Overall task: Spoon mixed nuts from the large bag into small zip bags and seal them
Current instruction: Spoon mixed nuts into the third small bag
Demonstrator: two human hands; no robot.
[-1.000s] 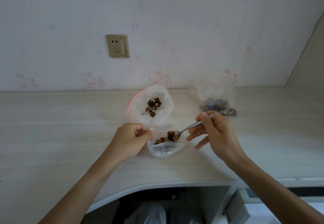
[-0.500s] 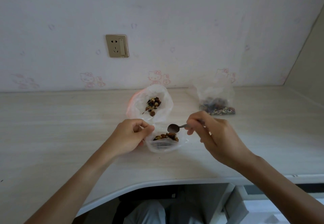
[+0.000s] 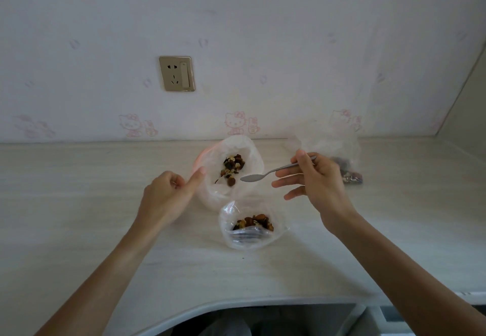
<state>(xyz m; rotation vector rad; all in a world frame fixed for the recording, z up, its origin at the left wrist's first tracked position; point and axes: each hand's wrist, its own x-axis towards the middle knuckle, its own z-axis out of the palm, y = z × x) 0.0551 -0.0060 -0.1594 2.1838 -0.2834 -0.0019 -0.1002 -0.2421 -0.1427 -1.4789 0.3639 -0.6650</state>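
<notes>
The large clear bag (image 3: 252, 162) stands open on the desk with mixed nuts (image 3: 232, 167) at its bottom. In front of it the small zip bag (image 3: 236, 238) lies open, holding a small heap of nuts. My left hand (image 3: 168, 196) has its fingers curled, and its thumb presses the large bag's left rim. My right hand (image 3: 315, 180) holds a metal spoon (image 3: 265, 175) by the handle. The spoon's empty bowl hovers at the right side of the large bag's mouth.
Another clear bag with nuts (image 3: 347, 172) stands behind my right hand near the wall. The pale desk (image 3: 79, 217) has a curved front edge, and a socket (image 3: 176, 73) is on the wall above.
My right hand emptied the spoon into the small zip bag, then lifted it back to the large bag. My left hand let go of the small bag and moved to the large bag's rim.
</notes>
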